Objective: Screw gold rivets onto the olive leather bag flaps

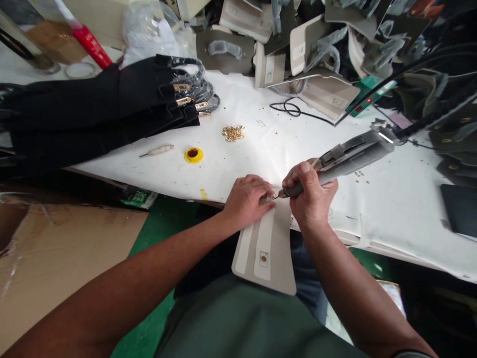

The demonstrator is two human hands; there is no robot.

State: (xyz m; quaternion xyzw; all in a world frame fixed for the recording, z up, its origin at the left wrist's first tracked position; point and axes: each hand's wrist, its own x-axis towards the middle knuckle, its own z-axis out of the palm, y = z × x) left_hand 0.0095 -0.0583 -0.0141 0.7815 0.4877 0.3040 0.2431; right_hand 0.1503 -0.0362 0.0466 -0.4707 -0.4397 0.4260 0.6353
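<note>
A grey-beige panel with lighter strips and a small round metal piece hangs over the table's front edge, against the dark green clothing. My left hand is closed on its upper end, thumb and fingers pinching near a small fitting. In my right hand is a grey power screwdriver, fingers wrapped round its front part. The driver slants down to the left, and its tip is at the fitting beside my left fingertips. Whether the tip touches a screw is too small to tell.
On the white table lie a pile of small gold parts, a yellow ring and a thin pointed tool. Black pieces are stacked left. More beige panels are heaped behind, near a green box with a cable.
</note>
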